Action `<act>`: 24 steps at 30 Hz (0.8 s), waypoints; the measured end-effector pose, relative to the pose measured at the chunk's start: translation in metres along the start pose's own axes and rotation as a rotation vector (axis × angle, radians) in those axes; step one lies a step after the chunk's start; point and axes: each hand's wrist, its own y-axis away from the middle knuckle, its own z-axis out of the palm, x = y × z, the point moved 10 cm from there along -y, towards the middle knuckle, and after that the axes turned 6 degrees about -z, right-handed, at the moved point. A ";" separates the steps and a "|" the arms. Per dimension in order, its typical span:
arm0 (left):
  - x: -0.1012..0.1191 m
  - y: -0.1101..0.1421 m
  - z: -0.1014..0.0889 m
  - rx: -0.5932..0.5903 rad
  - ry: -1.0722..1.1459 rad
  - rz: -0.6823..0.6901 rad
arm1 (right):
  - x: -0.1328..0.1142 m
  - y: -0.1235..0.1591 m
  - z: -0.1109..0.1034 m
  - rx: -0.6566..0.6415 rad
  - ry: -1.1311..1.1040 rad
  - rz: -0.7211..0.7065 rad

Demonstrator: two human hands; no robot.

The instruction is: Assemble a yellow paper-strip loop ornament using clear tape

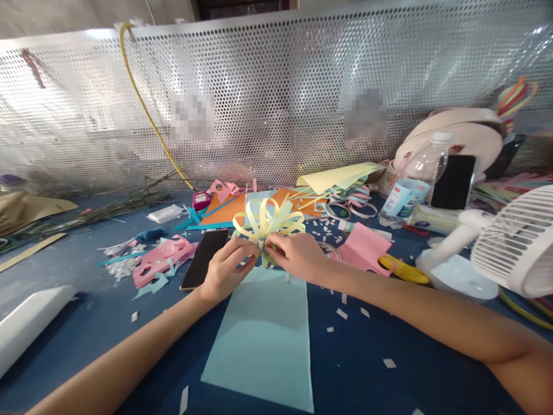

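Note:
A paper flower (270, 218) made of looped pale yellow strips stands upright between my two hands. My left hand (231, 266) pinches its base from the left. From the right, my right hand (296, 253) grips the same base, thumb and fingers pressed together. The fingertips of both hands nearly meet and hide the exact spot they hold. Right below them lies a light blue sheet of paper (268, 340) on the dark blue table. A black phone (206, 258) rests just left of my left hand.
Pink paper scraps (162, 259) lie to the left, a pink sheet (365, 248) and yellow cutter (406, 270) to the right. Farther right stand a plastic bottle (415, 184) and a white fan (514, 242). A perforated metal panel (268, 98) borders the back.

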 end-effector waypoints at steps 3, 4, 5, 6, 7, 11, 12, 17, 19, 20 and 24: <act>0.000 0.000 0.001 -0.009 -0.005 0.012 | 0.000 0.000 -0.001 0.008 0.019 -0.002; 0.000 0.000 0.001 -0.012 -0.007 0.013 | 0.000 -0.001 -0.001 0.012 0.027 -0.003; 0.000 0.001 0.001 -0.013 -0.009 0.012 | 0.000 -0.001 -0.002 0.015 0.031 -0.004; -0.001 0.001 0.001 -0.015 -0.011 0.009 | 0.000 -0.001 -0.002 0.018 0.031 -0.003; -0.001 0.001 0.001 -0.019 -0.011 0.008 | 0.001 -0.002 -0.002 0.020 0.026 0.001; -0.002 0.001 0.002 -0.038 -0.001 0.010 | 0.004 -0.002 -0.002 0.014 0.001 0.025; -0.001 0.001 0.003 -0.042 0.000 0.016 | 0.004 -0.002 -0.002 0.012 0.002 0.027; 0.001 0.001 0.003 -0.062 -0.010 0.054 | 0.003 -0.002 -0.003 0.016 0.025 0.027; 0.001 0.002 0.003 -0.066 -0.017 0.064 | 0.004 -0.003 -0.005 0.018 0.045 0.032; 0.001 0.002 0.003 -0.067 -0.020 0.068 | 0.005 -0.003 -0.005 0.013 0.062 0.035; 0.002 0.001 0.000 -0.043 -0.040 0.064 | 0.008 -0.005 -0.010 0.003 0.107 0.039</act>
